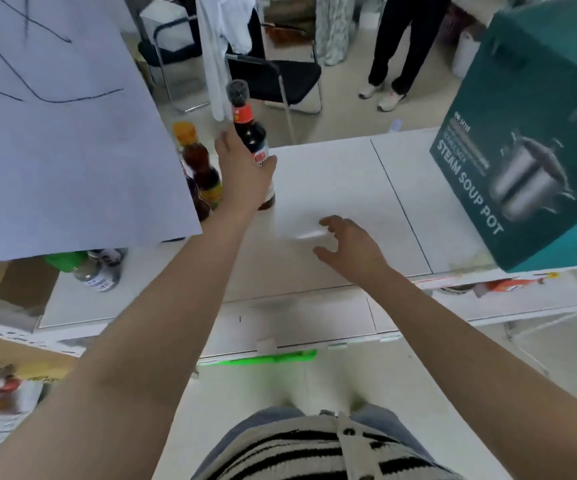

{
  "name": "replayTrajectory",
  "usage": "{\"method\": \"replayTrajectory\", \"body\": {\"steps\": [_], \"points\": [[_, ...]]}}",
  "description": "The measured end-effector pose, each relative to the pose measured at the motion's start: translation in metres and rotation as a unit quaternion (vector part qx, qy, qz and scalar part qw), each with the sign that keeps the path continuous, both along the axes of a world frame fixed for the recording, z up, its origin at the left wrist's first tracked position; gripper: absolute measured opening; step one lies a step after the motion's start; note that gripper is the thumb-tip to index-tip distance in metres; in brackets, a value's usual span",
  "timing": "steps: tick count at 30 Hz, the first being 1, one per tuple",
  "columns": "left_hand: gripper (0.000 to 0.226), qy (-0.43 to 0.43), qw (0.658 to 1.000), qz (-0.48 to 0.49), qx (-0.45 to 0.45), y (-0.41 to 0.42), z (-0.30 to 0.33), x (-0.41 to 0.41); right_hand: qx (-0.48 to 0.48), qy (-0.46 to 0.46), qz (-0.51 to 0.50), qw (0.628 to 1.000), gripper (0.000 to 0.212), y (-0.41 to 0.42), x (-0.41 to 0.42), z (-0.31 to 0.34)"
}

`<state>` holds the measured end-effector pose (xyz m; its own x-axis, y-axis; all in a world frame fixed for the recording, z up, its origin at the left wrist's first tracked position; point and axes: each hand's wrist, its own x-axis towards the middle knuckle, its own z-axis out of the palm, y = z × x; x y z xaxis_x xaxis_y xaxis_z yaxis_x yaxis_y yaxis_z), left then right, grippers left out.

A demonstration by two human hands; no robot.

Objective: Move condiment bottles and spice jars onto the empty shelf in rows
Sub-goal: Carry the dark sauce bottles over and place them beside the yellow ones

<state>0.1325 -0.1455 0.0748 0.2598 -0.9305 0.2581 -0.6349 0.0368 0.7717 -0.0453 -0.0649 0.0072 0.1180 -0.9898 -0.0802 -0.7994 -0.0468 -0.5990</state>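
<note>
- At the right I see a teal box [536, 140] printed "STEAM SOUP POT", with a picture of a steel pot on its side.
- At the upper left hangs a white paper sheet [55, 133] with dark pen lines scrawled across it.
- Beyond the counter I see a black folding chair [280, 81], and a white cloth [221, 46] hanging just beside it.
- A second dark chair [169, 46] stands further back to the left.
- At the top right a person's legs [397, 46] in dark trousers and pale shoes stand on the floor.
- A bright green strip [262, 358] runs along the near edge below.
- At the far left there is a brown cardboard piece [20, 285].
</note>
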Motion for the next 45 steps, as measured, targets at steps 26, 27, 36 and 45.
{"method": "replayTrajectory", "body": {"steps": [26,27,36,45], "points": [[0.042,0.292,0.954,0.033,0.056,0.126,0.025,-0.046,0.226,-0.275,0.232,0.905,0.053,-0.010,-0.023,0.034],[0.041,0.310,0.947,0.050,0.062,0.141,0.024,-0.046,0.238,-0.273,0.242,0.900,0.052,0.003,-0.022,0.033],[0.032,0.420,0.862,0.260,0.112,0.305,-0.011,-0.017,0.350,-0.195,0.370,0.839,0.051,0.135,0.019,0.009],[0.044,0.482,0.766,0.420,0.071,0.480,-0.048,0.054,0.404,-0.118,0.455,0.785,0.032,0.278,0.121,-0.002]]}}
